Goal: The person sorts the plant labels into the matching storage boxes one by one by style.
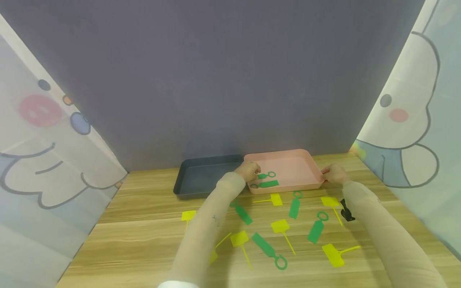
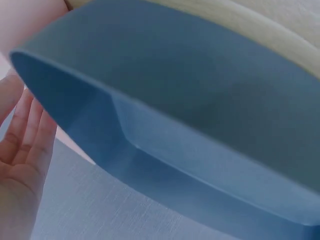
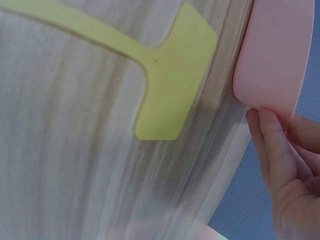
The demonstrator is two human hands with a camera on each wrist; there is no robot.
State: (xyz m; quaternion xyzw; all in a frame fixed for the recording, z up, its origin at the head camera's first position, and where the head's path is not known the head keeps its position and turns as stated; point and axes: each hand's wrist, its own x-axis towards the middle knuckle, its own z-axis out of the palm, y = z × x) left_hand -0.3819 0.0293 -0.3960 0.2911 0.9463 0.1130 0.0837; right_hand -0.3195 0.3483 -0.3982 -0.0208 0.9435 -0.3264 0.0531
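Note:
A shallow pink tray [image 1: 284, 166] stands against the grey back panel, with two green ring-ended tags [image 1: 269, 184] lying in its left part. My left hand [image 1: 248, 171] holds the tray's left side, its fingers over the rim beside the tags. In the left wrist view, the dark tray's corner partly hides that hand's thumb and fingers [image 2: 22, 135]. At the opposite end, my right hand [image 1: 335, 174] pinches the pink tray's front right corner. The right wrist view shows its fingers [image 3: 280, 145] and thumb on the pink wall [image 3: 272, 60].
A dark blue-grey tray [image 1: 205, 174] stands left of the pink one. Several yellow T-shaped tags [image 1: 280, 226] and green ring-ended tags [image 1: 316, 231] lie scattered over the wooden table [image 1: 144, 240]. A small black clip-like object [image 1: 347, 211] lies beside my right forearm. Patterned cloth hangs at both sides.

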